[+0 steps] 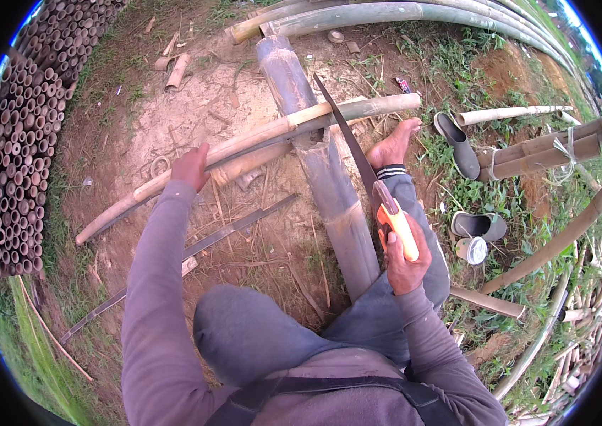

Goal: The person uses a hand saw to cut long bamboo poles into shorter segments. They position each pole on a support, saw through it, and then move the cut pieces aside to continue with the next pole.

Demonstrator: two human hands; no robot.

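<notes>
My left hand (191, 167) grips a long pale bamboo pole (258, 138) that lies crosswise over a thick grey bamboo log (319, 160). My right hand (405, 259) is closed on the orange handle of a hand saw (358, 160). The dark saw blade runs up and away from the handle, and its edge meets the pale pole just right of where the pole crosses the log. My bare right foot (393, 145) rests on the ground beside the log, close to the blade.
A stack of cut bamboo tubes (20, 142) fills the left edge. Long bamboo poles (400, 14) lie across the top. Two dark shoes (457, 142) and a small tin (471, 250) sit on grass at the right. Bamboo strips (201, 245) lie on the dirt.
</notes>
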